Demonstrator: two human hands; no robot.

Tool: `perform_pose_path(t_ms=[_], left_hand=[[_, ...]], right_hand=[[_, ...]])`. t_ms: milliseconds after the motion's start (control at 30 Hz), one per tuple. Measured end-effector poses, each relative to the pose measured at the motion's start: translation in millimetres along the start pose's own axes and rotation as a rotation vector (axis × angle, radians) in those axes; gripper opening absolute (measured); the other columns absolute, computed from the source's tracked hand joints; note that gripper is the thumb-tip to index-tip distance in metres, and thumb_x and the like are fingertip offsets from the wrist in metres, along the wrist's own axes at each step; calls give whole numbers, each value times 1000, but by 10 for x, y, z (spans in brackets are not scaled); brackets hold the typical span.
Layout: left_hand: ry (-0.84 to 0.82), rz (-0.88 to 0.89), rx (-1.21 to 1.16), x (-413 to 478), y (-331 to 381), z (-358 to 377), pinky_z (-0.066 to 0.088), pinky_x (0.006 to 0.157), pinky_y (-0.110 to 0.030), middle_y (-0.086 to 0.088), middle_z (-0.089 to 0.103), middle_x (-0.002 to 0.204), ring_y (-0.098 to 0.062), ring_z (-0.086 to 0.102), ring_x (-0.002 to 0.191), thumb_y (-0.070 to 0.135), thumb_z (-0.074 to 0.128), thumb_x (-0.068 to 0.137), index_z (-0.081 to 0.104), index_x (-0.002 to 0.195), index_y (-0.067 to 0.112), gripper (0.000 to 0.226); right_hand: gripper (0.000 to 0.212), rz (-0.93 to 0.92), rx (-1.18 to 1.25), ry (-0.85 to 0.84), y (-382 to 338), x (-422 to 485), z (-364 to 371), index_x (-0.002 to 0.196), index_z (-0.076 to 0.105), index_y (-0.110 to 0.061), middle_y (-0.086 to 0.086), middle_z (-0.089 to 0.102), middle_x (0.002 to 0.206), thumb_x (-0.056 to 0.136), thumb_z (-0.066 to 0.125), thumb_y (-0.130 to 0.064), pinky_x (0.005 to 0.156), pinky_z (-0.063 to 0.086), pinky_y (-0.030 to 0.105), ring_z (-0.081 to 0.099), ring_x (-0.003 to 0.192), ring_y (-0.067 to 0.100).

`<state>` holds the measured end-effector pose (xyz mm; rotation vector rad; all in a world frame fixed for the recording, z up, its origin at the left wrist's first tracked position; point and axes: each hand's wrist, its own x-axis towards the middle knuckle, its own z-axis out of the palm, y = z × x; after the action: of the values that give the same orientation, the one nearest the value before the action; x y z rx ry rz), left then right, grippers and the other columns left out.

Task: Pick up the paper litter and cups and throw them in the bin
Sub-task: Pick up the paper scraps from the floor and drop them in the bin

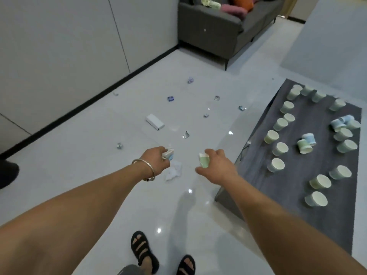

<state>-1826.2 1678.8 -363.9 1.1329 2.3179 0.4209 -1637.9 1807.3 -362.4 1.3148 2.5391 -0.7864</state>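
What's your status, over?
Left hand grips crumpled paper, right hand grips green cup. Scraps strewn on floor, more cups on table. Bin not in view; white box on floor ahead.

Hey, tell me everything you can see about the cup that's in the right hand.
The green paper cup is pale green with a white band at its upper end. It looks like thin paper and seems squashed rather than round. The right hand grips it with its fingers curled round it, so only part of it shows. It hangs above the glossy white floor, left of the dark table. Nothing else touches it.
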Motion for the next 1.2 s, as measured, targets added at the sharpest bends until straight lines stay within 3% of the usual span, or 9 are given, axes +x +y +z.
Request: perform_pose_path(t_ms=[333,733,1033,1200], left_hand=[[260,-354,-161,-1148,-1544,-735,31,48,-22,0,53,74,-14,49,61,23,57,82,54,91,19,10],[437,-560,-230,-2463,-3762,-1702,32,52,-26,-2,54,78,-20,51,70,26,59,83,54,90,18,11],[537,-659,-320,-2804,-4964,-2373,32,52,-26,-1,53,76,-21,50,70,24,60,82,53,83,19,8],[543,-748,-360,-2670,-5661,-2704,36,60,-25,-5,58,84,-22,53,74,23,60,82,59,95,14,16]], right_hand=[[76,-377,-191,-116,-1881,-90,421,142,33,-27,5,38,132,78,64,-54,83,46,37,55,109,30],[78,-594,-357,-229,-4381,-644,1561,144,31,-27,5,38,135,79,65,-54,87,51,40,57,105,29],[81,-733,-437,-258,-5937,-616,2210,147,28,-26,6,37,138,80,64,-56,88,50,39,56,108,30],[82,-808,-473,-333,-6835,-275,2657,147,28,-27,6,38,138,79,64,-56,90,50,39,56,110,30]])
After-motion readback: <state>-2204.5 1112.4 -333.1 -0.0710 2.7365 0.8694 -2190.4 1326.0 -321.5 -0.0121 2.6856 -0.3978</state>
